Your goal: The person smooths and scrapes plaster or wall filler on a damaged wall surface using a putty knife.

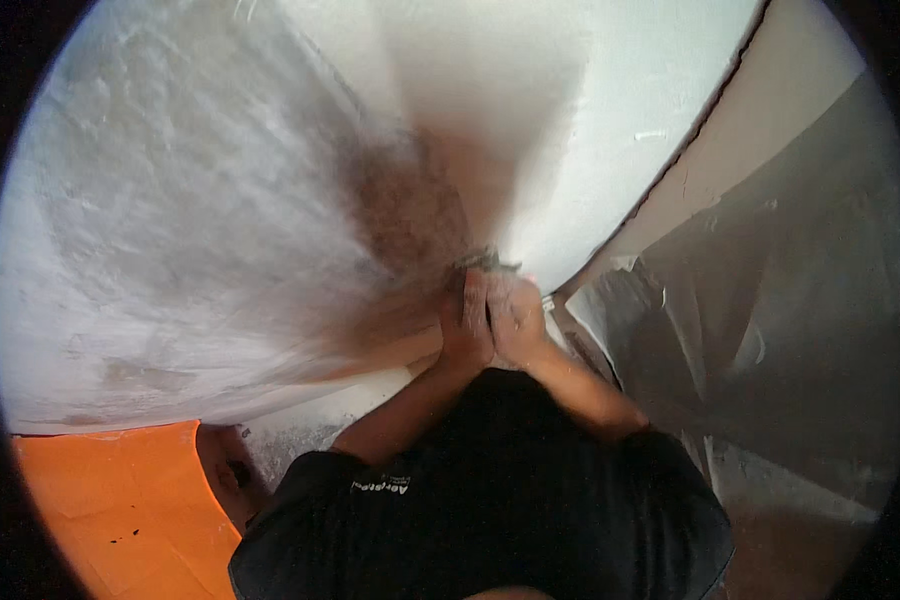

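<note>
My left hand [467,318] and my right hand [518,312] are pressed close together in front of my chest, dusted with white. Both are closed round a short grey tool [485,260], smeared with filler at its far edge. Motion blur and my fingers hide its shape, so I cannot tell its exact kind. It is at the wall [610,110], close to where a grey, streaky coat of plaster [190,190] borders the white surface. A dark shadow falls on the wall just beyond my hands.
Along the right, a jagged dark crack [695,140] follows the wall's edge. Beyond it hangs a creased grey plastic sheet [770,310]. An orange sheet [130,510] with dark specks lies at the lower left, beside a dusty pale strip [290,440].
</note>
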A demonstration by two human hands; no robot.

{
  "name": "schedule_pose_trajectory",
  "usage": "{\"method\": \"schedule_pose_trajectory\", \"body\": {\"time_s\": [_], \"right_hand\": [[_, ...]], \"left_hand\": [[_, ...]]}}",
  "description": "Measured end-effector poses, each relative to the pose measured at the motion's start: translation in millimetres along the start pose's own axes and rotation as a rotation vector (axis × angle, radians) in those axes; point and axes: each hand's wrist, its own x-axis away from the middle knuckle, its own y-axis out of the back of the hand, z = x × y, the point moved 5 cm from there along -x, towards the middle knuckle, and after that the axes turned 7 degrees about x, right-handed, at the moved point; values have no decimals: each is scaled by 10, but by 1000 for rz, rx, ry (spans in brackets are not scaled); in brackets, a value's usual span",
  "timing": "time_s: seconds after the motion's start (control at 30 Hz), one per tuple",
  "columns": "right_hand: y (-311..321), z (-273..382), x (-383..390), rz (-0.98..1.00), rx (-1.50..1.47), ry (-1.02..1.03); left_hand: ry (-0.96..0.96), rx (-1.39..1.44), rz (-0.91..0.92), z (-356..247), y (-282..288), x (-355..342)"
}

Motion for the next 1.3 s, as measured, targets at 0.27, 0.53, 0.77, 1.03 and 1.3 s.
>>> {"method": "schedule_pose_trajectory", "body": {"time_s": [0.27, 0.53, 0.77, 1.03, 1.3], "right_hand": [[34, 129, 88, 8, 3, 26], [88, 234, 28, 53, 55, 103], [65, 46, -20, 80, 37, 100], [20, 106, 9, 52, 37, 81], [3, 224, -14, 32, 62, 110]], "left_hand": [[494, 562, 2, -337, 20, 14], [323, 390, -12, -398, 6, -3], [228, 382, -36, -554, 87, -133], [310, 409, 13, -432, 113, -82], [339, 583, -37, -506, 135, -154]]}}
